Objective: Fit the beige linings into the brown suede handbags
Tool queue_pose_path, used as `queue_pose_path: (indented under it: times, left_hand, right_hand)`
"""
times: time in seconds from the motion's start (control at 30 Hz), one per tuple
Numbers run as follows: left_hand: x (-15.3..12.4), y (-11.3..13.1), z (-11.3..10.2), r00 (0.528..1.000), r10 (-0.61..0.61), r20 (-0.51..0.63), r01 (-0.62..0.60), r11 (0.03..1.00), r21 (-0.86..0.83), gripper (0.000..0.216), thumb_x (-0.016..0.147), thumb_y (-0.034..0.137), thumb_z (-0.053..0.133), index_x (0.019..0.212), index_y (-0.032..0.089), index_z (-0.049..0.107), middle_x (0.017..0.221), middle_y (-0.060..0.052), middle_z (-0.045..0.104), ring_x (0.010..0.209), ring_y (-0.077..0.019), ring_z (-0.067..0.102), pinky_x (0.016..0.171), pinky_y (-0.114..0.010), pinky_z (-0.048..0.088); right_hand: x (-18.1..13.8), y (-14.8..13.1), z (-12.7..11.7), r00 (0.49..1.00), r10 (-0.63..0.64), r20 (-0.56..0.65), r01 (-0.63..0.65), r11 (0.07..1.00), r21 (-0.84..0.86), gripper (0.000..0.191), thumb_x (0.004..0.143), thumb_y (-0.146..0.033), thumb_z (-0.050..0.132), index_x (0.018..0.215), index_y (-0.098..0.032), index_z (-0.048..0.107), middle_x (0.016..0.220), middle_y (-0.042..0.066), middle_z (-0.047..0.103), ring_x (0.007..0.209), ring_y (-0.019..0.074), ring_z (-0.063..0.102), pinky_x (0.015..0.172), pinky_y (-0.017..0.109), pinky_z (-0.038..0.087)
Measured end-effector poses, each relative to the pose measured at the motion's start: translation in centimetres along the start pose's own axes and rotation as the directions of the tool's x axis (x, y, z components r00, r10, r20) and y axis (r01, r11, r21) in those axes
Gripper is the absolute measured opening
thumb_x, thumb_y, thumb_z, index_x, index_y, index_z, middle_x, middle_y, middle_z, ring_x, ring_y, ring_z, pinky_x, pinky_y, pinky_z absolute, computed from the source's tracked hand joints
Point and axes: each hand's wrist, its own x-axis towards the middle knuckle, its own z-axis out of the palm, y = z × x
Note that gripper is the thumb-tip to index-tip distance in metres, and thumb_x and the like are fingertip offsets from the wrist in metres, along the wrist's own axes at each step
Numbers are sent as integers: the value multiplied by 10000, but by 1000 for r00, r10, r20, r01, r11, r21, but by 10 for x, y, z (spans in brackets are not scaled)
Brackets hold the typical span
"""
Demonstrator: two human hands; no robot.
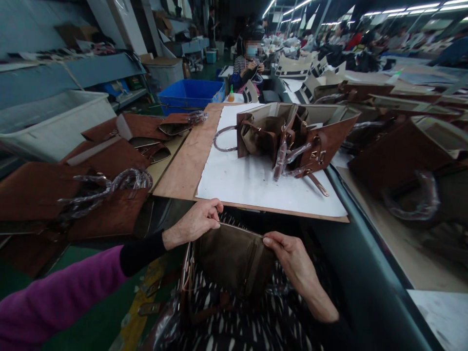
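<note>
Pinching the upper edge of a dark olive-brown fabric panel (226,258) at six o'clock, your left hand (195,223) and right hand (294,261) hold it taut between them. At seven o'clock, your left thumb and fingers are clamped on the edge's left end; at five, your right thumb and fingers press together on its right end. The panel hangs over black cloth with white flecks (270,324); it seems joined to something below, but the shadow makes that uncertain. Toward two o'clock, an open reddish-brown handbag with plastic-wrapped handles (331,146) stands on a white paper sheet (230,187), which lies on a flat brown board (179,170). More brown bags (109,161) lie heaped at nine o'clock. A blue plastic bin (192,91) sits at eleven.
</note>
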Motion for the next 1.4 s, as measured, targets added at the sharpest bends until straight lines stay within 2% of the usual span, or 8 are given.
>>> queue_pose_path:
  times: [0.17,0.37,0.57,0.73,0.87,1.03,1.23,1.4]
  left_hand:
    - [2,-2,2,1000,-1,-17,0,1000,-24,266,609,96,504,867,156,485,628,35,587,582,-110,509,569,-204,344]
    - [1,3,7,999,8,-41,-5,999,52,288,582,53,469,851,153,495,623,36,596,583,-107,504,576,-203,338]
    - [-9,17,13,991,135,-13,-128,965,231,358,632,67,452,968,176,508,691,25,609,680,-134,529,656,-227,378]
    - [-29,9,-7,982,118,-145,-59,932,357,785,514,157,658,1249,168,384,1249,-116,476,1118,-269,424,894,-334,358]
    - [-33,-8,-28,996,-72,-50,81,973,215,563,546,125,597,1104,140,522,949,-44,614,832,-199,554,668,-250,411]
    - [-24,-15,-32,997,-53,-60,66,968,241,249,594,82,478,761,132,655,634,15,584,626,-127,510,542,-204,331]
    - [-29,-12,-22,992,34,-121,5,953,304,226,639,100,465,768,137,646,664,-8,600,644,-138,509,555,-215,320]
    - [-36,-14,-31,994,101,-31,-87,947,308,294,590,20,413,794,148,583,663,12,562,634,-117,480,565,-204,305]
  right_hand:
    - [-3,1,1,995,-91,-45,74,955,-288,331,879,-324,361,766,-203,647,659,9,626,648,161,556,605,255,400]
    - [-6,-24,14,931,-365,-5,252,654,-713,206,870,-222,442,977,-161,606,914,112,660,900,254,573,821,375,386]
    - [28,-74,41,952,-152,265,267,837,-478,268,759,-237,584,1016,-163,576,915,81,670,837,222,611,672,286,409]
    - [57,-86,36,881,-80,467,251,915,-316,108,654,-190,598,752,-195,643,740,-4,657,749,176,595,592,240,342]
    - [56,-87,36,870,-106,482,273,917,-292,93,691,-213,550,714,-225,640,697,-37,627,713,151,566,589,237,318]
    - [54,-93,47,880,-129,458,325,866,-381,59,720,-225,549,716,-219,608,712,-20,625,721,153,565,593,234,320]
    - [50,-91,62,895,-227,384,415,739,-531,150,754,-239,559,899,-220,590,835,34,667,822,198,595,671,267,346]
    - [56,-80,63,879,-224,420,424,770,-476,62,769,-212,530,766,-217,593,772,11,650,790,162,584,672,234,343]
